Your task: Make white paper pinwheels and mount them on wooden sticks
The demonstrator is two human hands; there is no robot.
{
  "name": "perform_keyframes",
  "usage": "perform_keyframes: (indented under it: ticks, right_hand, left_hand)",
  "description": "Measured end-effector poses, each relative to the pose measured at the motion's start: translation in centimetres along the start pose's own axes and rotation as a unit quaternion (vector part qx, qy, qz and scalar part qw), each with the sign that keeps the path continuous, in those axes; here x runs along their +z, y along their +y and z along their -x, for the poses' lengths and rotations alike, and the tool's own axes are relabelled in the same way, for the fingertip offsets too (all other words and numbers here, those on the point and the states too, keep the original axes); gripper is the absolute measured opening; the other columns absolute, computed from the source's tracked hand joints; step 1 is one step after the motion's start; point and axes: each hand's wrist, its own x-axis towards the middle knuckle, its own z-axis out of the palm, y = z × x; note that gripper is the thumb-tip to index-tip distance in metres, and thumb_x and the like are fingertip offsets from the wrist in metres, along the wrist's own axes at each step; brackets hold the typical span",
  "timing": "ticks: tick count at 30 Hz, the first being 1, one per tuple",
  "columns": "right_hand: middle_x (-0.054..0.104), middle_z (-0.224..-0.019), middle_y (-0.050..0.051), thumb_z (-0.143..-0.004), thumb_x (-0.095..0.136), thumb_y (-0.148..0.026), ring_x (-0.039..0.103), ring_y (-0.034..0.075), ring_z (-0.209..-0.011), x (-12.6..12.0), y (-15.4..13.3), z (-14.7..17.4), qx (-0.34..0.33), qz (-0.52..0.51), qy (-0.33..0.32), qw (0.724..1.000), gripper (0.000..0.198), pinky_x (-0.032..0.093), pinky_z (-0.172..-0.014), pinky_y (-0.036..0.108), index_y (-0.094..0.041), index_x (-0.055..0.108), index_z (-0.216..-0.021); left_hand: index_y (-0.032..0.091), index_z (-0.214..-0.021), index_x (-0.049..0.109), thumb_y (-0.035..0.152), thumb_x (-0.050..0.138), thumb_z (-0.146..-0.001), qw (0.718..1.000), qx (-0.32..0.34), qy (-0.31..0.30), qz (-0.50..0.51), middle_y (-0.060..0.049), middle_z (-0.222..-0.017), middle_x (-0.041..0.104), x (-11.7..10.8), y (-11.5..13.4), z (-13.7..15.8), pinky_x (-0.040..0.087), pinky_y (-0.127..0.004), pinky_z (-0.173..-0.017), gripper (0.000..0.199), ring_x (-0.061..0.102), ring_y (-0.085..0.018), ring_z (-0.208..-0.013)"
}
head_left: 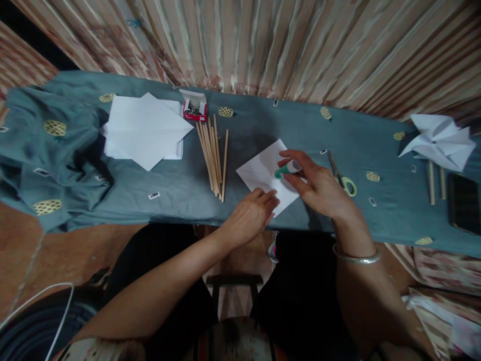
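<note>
A white square of paper (259, 165) lies turned cornerwise on the cloth, with crease or cut lines running in from its corners. My left hand (253, 213) presses its bent fingers on the paper's near left side, holding it down. In my right hand (315, 183), closed between thumb and fingers, is a green and white glue stick (287, 169), tilted low over the middle of the paper. Whether its tip touches the sheet I cannot tell. Scissors (342, 178) with pale green handles lie just right of my right hand.
Several wooden sticks (212, 158) lie left of the paper. Behind them stands an open red and white box (195, 106) of small metal pieces. Farther left is a paper stack (146, 128). At right are a paper pinwheel (438, 140), two sticks (431, 183) and a phone (464, 203).
</note>
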Motion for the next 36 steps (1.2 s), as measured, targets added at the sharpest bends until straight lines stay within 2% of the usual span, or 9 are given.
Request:
perform_keyframes:
  ticks: [9, 18, 22, 26, 31, 33, 36]
  right_hand:
    - [0.074, -0.091, 0.005, -0.089, 0.059, -0.033, 0.07, 0.021, -0.074, 0.3, -0.4, -0.3, 0.015, 0.084, 0.062, 0.994, 0.031, 0.051, -0.066, 0.031, -0.021, 0.061, -0.117]
    - [0.069, -0.077, 0.004, -0.086, 0.065, -0.043, 0.066, 0.021, -0.068, 1.1, -0.6, -0.3, 0.032, 0.152, 0.131, 0.979, 0.024, 0.047, -0.063, 0.031, -0.021, 0.064, -0.094]
    - [0.067, -0.081, 0.003, -0.086, 0.063, -0.036, 0.062, 0.019, -0.068, 0.8, -0.6, -0.1, 0.023, 0.129, 0.11, 0.985, 0.02, 0.046, -0.065, 0.031, -0.021, 0.064, -0.1]
    - [0.065, -0.083, 0.002, -0.085, 0.059, -0.027, 0.057, 0.016, -0.063, 0.1, -0.4, 0.1, 0.018, 0.083, 0.05, 0.995, 0.022, 0.045, -0.066, 0.031, -0.022, 0.063, -0.107]
    - [0.067, -0.093, 0.003, -0.085, 0.054, -0.023, 0.06, 0.019, -0.075, -0.4, -0.6, 0.1, -0.004, 0.072, -0.004, 0.997, 0.025, 0.046, -0.07, 0.033, -0.024, 0.061, -0.109]
    - [0.067, -0.092, 0.004, -0.085, 0.054, -0.022, 0.061, 0.02, -0.077, -0.3, -0.9, 0.0, -0.008, 0.091, -0.003, 0.996, 0.025, 0.046, -0.07, 0.033, -0.023, 0.061, -0.109]
    - [0.068, -0.09, 0.004, -0.086, 0.054, -0.022, 0.062, 0.02, -0.075, 0.2, -1.2, -0.2, -0.01, 0.13, 0.036, 0.991, 0.023, 0.045, -0.07, 0.034, -0.022, 0.06, -0.109]
  left_hand:
    - [0.01, -0.114, 0.061, 0.014, 0.055, -0.092, 1.0, -0.002, -0.007, -0.005, -0.015, -0.136, 0.059, 0.0, 0.1, -0.1, 0.051, -0.04, -0.095, 0.023, 0.054, -0.025, -0.107]
    - [0.009, -0.115, 0.062, 0.015, 0.055, -0.092, 1.0, -0.01, -0.017, -0.016, -0.013, -0.137, 0.059, -0.2, 0.2, -0.2, 0.051, -0.039, -0.096, 0.024, 0.055, -0.026, -0.108]
    - [0.009, -0.115, 0.062, 0.015, 0.055, -0.092, 1.0, -0.007, -0.014, -0.014, -0.013, -0.137, 0.059, -0.2, 0.2, -0.1, 0.051, -0.039, -0.096, 0.024, 0.055, -0.025, -0.107]
    - [0.009, -0.115, 0.062, 0.015, 0.054, -0.093, 1.0, -0.003, -0.007, -0.011, -0.014, -0.138, 0.059, -0.1, 0.1, -0.1, 0.051, -0.04, -0.096, 0.025, 0.054, -0.025, -0.107]
    - [0.008, -0.116, 0.061, 0.015, 0.054, -0.093, 1.0, 0.0, 0.001, -0.016, -0.014, -0.137, 0.059, 0.1, 0.0, 0.0, 0.051, -0.041, -0.097, 0.025, 0.053, -0.026, -0.109]
    - [0.008, -0.116, 0.061, 0.015, 0.054, -0.093, 1.0, 0.0, 0.0, -0.015, -0.014, -0.136, 0.059, 0.1, 0.1, 0.0, 0.051, -0.041, -0.097, 0.025, 0.053, -0.026, -0.109]
    - [0.008, -0.116, 0.062, 0.015, 0.054, -0.093, 1.0, -0.001, -0.005, -0.014, -0.014, -0.136, 0.06, 0.0, 0.1, -0.1, 0.051, -0.04, -0.096, 0.025, 0.054, -0.025, -0.107]
